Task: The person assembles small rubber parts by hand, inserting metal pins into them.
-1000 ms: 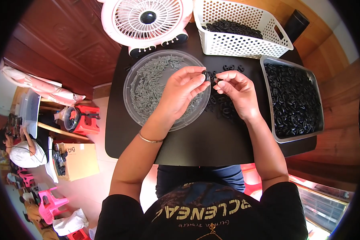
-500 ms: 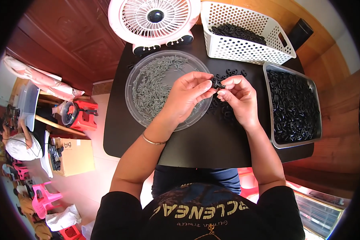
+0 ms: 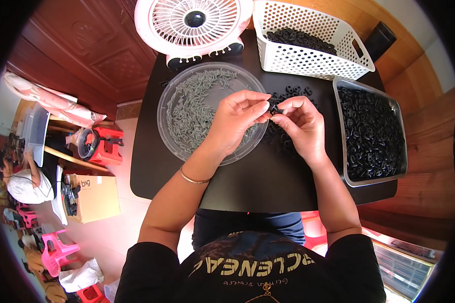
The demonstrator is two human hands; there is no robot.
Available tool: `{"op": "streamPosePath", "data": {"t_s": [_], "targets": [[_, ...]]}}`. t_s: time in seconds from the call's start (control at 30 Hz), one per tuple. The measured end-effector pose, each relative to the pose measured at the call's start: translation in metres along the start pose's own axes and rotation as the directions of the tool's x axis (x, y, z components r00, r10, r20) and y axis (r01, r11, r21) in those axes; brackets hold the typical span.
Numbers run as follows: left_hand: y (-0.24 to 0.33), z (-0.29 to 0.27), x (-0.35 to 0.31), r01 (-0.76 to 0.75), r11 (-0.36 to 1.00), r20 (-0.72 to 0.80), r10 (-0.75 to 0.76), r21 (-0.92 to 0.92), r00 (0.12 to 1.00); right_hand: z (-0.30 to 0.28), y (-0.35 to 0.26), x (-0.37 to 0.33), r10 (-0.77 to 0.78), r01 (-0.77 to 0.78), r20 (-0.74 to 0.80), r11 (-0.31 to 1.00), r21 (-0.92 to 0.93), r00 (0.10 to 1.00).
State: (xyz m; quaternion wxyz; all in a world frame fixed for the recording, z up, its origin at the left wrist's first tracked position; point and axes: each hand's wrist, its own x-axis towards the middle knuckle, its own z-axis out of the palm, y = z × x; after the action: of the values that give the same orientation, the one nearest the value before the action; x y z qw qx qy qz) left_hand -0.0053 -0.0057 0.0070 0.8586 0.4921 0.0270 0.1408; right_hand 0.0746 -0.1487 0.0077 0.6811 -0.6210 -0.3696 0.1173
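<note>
Between my two hands, above the dark table, is a small black plastic part (image 3: 273,106). My left hand (image 3: 240,118) pinches it from the left with thumb and fingers. From the right, my right hand (image 3: 303,126) has its thumb and fingertips closed on the same part; the fingertips hide much of it. Under my left hand stands a round clear tub (image 3: 162,123) with many small grey-green pins (image 3: 189,108). Loose black plastic parts (image 3: 293,91) lie on the table behind and beneath my right hand.
A grey rectangular tray (image 3: 345,166) full of black parts sits at the right. At the back are a white perforated basket (image 3: 308,65) with more black parts, a pink-and-white fan (image 3: 194,20) and a black cylinder (image 3: 380,38). A person (image 3: 30,184) sits far left, near a cardboard box (image 3: 98,199).
My right thumb and fingertips have come slightly closer to my left hand, around the black part. My left hand keeps nearly the same place.
</note>
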Motion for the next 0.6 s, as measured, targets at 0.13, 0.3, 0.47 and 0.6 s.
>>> {"op": "streamPosePath", "data": {"t_s": [0.13,0.3,0.47,0.6], "targets": [[-0.0001,-0.0024,0.0001,0.015,1.000,0.004,-0.016,0.013,1.000,0.0023,-0.0008,-0.0005,-0.038,0.037,-0.007,0.996,-0.087,0.999],[0.0020,-0.0054,-0.0007,0.052,0.999,0.012,-0.052,0.003,0.999,0.0006,-0.0012,-0.0007,0.003,-0.002,0.023,0.999,-0.049,1.000],[0.0019,-0.0076,-0.0007,0.095,0.987,0.022,-0.093,-0.130,0.995,0.0028,-0.0090,-0.0004,0.006,-0.009,0.037,0.998,0.063,0.999],[0.0027,-0.0058,-0.0009,0.092,0.986,0.022,-0.090,-0.142,0.996,0.0019,-0.0067,-0.0004,-0.015,0.011,0.045,0.995,0.100,0.999]]}}
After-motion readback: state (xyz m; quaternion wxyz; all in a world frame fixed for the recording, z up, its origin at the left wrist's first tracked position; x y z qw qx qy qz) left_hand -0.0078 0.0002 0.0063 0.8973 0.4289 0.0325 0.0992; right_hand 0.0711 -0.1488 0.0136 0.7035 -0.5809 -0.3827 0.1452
